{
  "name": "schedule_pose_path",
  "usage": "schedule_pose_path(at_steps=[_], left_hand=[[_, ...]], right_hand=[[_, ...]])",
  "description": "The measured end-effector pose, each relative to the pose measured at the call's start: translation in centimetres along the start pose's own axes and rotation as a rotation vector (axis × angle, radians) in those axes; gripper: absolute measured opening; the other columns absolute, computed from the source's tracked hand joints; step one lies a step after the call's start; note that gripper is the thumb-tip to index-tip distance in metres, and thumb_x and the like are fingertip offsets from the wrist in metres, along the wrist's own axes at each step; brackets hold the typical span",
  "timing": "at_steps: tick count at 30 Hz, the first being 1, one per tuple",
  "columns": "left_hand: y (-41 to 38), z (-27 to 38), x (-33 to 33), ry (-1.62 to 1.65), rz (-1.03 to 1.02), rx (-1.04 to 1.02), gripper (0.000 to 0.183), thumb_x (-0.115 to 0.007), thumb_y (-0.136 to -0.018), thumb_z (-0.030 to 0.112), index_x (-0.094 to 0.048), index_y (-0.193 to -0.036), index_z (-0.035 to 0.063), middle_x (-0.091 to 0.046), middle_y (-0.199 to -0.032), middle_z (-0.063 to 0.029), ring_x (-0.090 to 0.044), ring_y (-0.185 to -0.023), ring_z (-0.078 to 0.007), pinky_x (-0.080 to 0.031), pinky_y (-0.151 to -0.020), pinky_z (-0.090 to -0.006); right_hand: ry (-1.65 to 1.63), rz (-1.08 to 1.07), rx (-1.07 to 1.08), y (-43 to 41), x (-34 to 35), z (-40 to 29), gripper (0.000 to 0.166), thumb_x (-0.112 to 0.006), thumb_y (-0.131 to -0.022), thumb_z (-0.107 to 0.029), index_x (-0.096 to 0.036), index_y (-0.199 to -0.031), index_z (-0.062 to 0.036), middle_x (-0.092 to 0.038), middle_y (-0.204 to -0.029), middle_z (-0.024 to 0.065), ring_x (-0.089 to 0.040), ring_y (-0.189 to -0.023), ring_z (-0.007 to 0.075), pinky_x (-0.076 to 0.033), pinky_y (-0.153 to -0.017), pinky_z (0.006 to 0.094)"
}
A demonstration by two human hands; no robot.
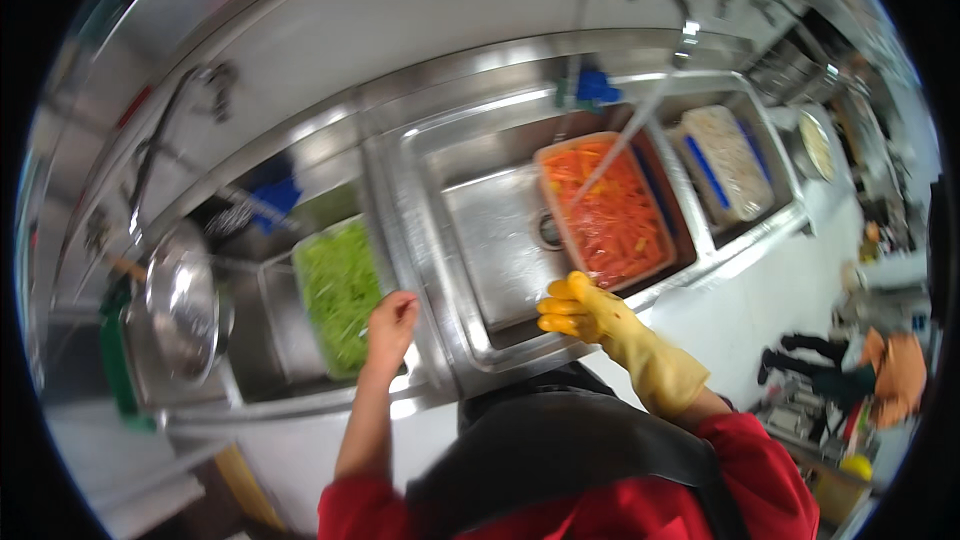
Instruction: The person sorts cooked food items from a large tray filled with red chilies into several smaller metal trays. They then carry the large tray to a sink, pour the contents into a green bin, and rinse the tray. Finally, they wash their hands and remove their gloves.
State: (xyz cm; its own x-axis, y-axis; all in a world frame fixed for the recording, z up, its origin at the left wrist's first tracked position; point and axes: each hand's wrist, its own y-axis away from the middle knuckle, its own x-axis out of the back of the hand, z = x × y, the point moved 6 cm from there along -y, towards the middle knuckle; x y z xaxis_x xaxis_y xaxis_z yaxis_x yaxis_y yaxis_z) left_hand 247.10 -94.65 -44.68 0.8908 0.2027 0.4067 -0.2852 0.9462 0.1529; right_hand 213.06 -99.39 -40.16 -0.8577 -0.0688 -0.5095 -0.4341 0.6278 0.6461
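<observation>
My bare left hand (pixel 393 322) is above the right edge of a tub of shredded green vegetable (pixel 341 296) in the left sink, its fingers curled; whether it holds anything is unclear. A yellow rubber glove covers my right hand (pixel 581 307), which is over the front of the middle sink (pixel 495 240), fingers partly bent and nothing seen in them. Just beyond it, a rectangular tub of orange-red cut vegetable, likely carrot (pixel 607 210), stands in that sink's right side. Water from a faucet (pixel 684 37) runs into this tub.
Packed pale food (pixel 724 161) with blue strips lies in the right sink. A large metal bowl (pixel 180 300) leans at the far left. Another faucet (pixel 154 142) rises behind the left sink. One more bowl (pixel 814 142) stands beyond the right sink. A person (pixel 892 379) is at the far right.
</observation>
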Motion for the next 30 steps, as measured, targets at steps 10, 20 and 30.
schedule_pose_path(at_steps=[10,20,30], left_hand=[[-13.2,31.2,-9.8,-0.008,-0.021,-0.755,0.033,-0.062,-0.093,0.027,-0.063,-0.11,-0.0013,-0.065,-0.102,-0.0182,-0.066,-0.087,-0.0297,-0.052,-0.078,-0.0383],[-16.8,48.8,-20.6,-0.475,0.004,-0.676,0.069,-0.06,-0.085,0.025,-0.036,-0.144,0.0001,-0.049,-0.138,-0.0236,-0.053,-0.121,-0.0391,-0.045,-0.101,-0.0441],[-21.4,43.6,-13.2,-0.357,-0.109,-0.597,0.05,-0.053,-0.096,0.024,-0.045,-0.143,0.008,-0.06,-0.127,-0.0153,-0.063,-0.107,-0.0226,-0.045,-0.093,-0.0308]], right_hand=[[0.17,0.107,0.392,3.4,4.0,-13.1,0.064,-0.054,-0.096,-0.048,-0.053,-0.127,0.0081,-0.063,-0.118,0.024,-0.064,-0.106,0.0326,-0.049,-0.095,0.0443],[-0.01,-0.045,0.199,-2.8,6.5,-11.8,0.054,-0.053,-0.097,-0.049,-0.059,-0.122,-0.0008,-0.066,-0.111,0.0156,-0.066,-0.101,0.03,-0.05,-0.094,0.0412],[-0.196,-0.075,0.0,-13.3,3.9,-12.2,0.046,-0.061,-0.094,-0.045,-0.06,-0.108,-0.0017,-0.064,-0.094,0.0139,-0.067,-0.09,0.0314,-0.055,-0.077,0.0415]])
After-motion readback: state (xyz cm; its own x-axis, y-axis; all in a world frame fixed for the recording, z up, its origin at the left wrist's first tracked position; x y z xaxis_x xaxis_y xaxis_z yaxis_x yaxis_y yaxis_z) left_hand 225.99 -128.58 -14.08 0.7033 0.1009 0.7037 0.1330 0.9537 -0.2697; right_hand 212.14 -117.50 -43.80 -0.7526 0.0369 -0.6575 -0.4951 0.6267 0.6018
